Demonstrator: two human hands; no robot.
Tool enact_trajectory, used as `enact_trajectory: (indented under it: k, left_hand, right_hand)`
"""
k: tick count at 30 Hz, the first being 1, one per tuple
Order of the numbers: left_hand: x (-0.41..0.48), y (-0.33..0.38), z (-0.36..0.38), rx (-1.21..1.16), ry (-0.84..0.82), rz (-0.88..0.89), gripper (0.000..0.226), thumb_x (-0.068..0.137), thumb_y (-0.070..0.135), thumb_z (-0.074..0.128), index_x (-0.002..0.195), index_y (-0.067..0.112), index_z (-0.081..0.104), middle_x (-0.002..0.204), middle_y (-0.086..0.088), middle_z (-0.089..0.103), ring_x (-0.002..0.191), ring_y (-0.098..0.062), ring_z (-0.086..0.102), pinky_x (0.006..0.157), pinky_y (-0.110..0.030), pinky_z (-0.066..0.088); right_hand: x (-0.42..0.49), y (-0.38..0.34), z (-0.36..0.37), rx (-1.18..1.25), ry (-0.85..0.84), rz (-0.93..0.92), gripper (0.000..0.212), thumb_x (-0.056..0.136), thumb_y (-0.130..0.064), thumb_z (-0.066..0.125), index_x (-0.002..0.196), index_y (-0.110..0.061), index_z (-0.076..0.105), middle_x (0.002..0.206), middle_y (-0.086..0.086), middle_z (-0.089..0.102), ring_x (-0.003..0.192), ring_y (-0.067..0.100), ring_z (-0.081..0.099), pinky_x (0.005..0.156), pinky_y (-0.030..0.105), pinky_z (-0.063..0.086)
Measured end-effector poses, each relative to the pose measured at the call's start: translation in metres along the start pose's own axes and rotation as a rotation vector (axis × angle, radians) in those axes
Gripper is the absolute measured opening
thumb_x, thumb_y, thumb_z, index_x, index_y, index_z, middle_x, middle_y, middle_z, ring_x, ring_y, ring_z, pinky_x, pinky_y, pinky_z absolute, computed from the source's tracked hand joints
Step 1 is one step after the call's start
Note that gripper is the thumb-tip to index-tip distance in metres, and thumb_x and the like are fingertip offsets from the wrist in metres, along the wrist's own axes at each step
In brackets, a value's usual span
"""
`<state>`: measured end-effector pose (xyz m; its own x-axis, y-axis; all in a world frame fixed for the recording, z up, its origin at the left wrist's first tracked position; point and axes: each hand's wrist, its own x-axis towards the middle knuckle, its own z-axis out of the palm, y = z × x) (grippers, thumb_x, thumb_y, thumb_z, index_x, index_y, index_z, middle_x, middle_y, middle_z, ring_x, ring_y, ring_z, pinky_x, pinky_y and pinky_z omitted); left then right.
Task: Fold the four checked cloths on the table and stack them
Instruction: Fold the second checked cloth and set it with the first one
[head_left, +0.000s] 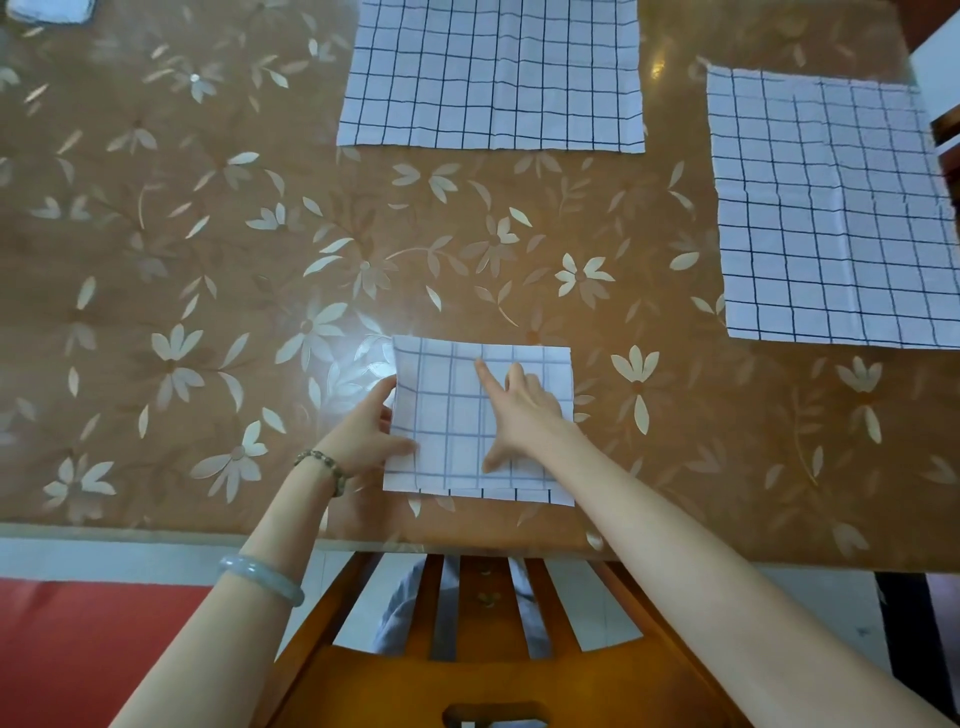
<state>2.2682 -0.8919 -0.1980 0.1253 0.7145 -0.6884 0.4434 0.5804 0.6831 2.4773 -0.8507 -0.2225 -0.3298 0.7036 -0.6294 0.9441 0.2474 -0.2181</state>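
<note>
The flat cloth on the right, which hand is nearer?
Right. The right hand presses the folded cloth, down-left of the flat cloth; the left hand grips the folded cloth's left edge.

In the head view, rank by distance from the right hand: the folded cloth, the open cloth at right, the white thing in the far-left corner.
1. Folded cloth, under the right hand.
2. Open cloth, off to the right.
3. White thing, far-left corner.
</note>
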Motion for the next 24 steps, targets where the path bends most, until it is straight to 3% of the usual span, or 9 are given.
enact_trajectory:
  k: [5,8,10,17,19,21,24]
  left_hand:
    - [-0.005,0.007,0.002,-0.049,-0.006,0.061,0.084,0.080,-0.002,0.067,0.139,0.043,0.029,0.112,-0.015,0.062,0.093,-0.027,0.068,0.082,-0.042,0.057]
    - [-0.007,0.016,0.010,-0.008,0.019,0.094,0.084,0.081,0.000,0.066,0.133,0.053,0.027,0.108,-0.012,0.064,0.090,-0.028,0.068,0.081,-0.043,0.057]
    - [-0.008,0.021,0.015,0.023,0.022,0.114,0.083,0.081,0.000,0.064,0.138,0.049,0.027,0.103,-0.013,0.063,0.081,-0.027,0.067,0.078,-0.045,0.058]
    - [-0.011,0.045,0.035,0.176,0.025,0.163,0.086,0.082,0.004,0.061,0.146,0.043,0.019,0.089,-0.008,0.058,0.068,-0.015,0.058,0.069,-0.029,0.055]
    - [-0.011,0.048,0.040,0.210,0.031,0.156,0.087,0.081,0.007,0.062,0.147,0.040,0.017,0.091,-0.012,0.058,0.071,-0.019,0.060,0.071,-0.033,0.056]
    - [-0.012,0.055,0.047,0.245,0.039,0.151,0.085,0.082,0.009,0.062,0.148,0.036,0.016,0.088,-0.011,0.059,0.072,-0.022,0.060,0.071,-0.033,0.055]
    - [-0.011,0.064,0.065,0.310,0.060,0.166,0.081,0.084,0.009,0.059,0.149,0.030,0.016,0.079,-0.003,0.053,0.065,-0.013,0.053,0.061,-0.020,0.045]
  right_hand:
    - [-0.002,-0.007,-0.002,-0.024,-0.051,0.065,0.140,0.057,-0.043,0.087,0.149,-0.028,-0.017,0.141,0.013,0.020,0.125,0.031,0.031,0.094,0.046,0.043]
    - [-0.002,-0.009,-0.002,-0.018,-0.055,0.085,0.140,0.058,-0.043,0.088,0.149,-0.028,-0.018,0.143,0.013,0.017,0.127,0.032,0.029,0.095,0.048,0.041]
    - [-0.001,-0.010,-0.001,-0.012,-0.047,0.100,0.141,0.057,-0.044,0.088,0.148,-0.029,-0.018,0.142,0.013,0.017,0.127,0.033,0.028,0.093,0.049,0.040]
    - [-0.003,-0.010,0.000,0.046,-0.025,0.104,0.140,0.056,-0.047,0.087,0.149,-0.028,-0.016,0.139,0.013,0.019,0.127,0.033,0.028,0.097,0.050,0.037]
    - [-0.006,-0.004,0.001,0.082,0.011,0.059,0.133,0.060,-0.046,0.085,0.151,-0.027,-0.010,0.132,0.010,0.026,0.121,0.030,0.031,0.098,0.046,0.038]
    - [-0.010,0.009,0.005,0.286,0.069,0.032,0.112,0.070,-0.037,0.079,0.152,-0.027,0.004,0.125,0.006,0.032,0.114,0.023,0.036,0.095,0.036,0.038]
    - [-0.022,0.031,0.007,1.063,0.164,0.131,0.058,0.087,-0.013,0.064,0.140,-0.020,0.041,0.118,0.004,0.049,0.102,0.016,0.049,0.082,0.022,0.044]
